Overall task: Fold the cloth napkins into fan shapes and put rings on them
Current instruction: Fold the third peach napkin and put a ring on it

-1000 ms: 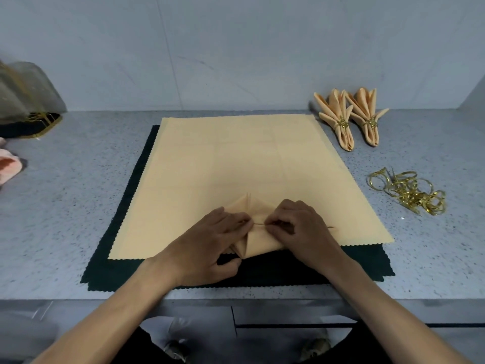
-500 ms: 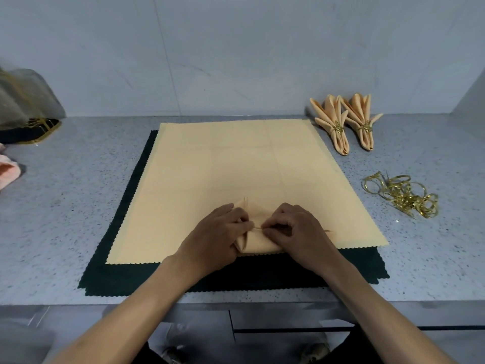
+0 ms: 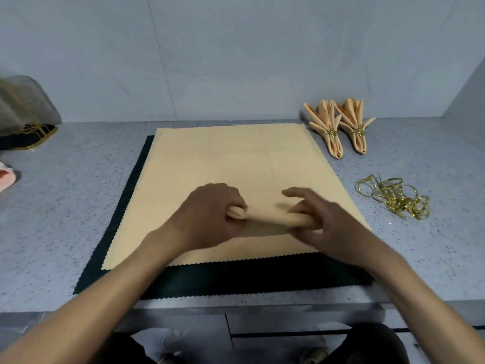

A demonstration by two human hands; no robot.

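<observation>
Speckled grey counter point(image 3: 78, 206), dark green cloth point(image 3: 236, 274) spread on it, flat peach napkin point(image 3: 236, 158) on top. Above that, the folded napkin point(image 3: 270, 219) runs between both hands: left hand point(image 3: 210, 219) curled tight around one end, right hand point(image 3: 322, 219) holding the other, upper fingers loosely extended. Gold rings point(image 3: 393, 198) lie right.

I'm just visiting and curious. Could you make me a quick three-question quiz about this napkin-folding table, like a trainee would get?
1. How many finished napkins with rings lie at the back right?
2. True or false: the loose gold rings lie to the left of the flat peach cloth.
3. What lies directly under that cloth: A) a dark green cloth, B) a tray, C) paper?

Key: 1. Two. 2. False, they lie to its right. 3. A.
</observation>
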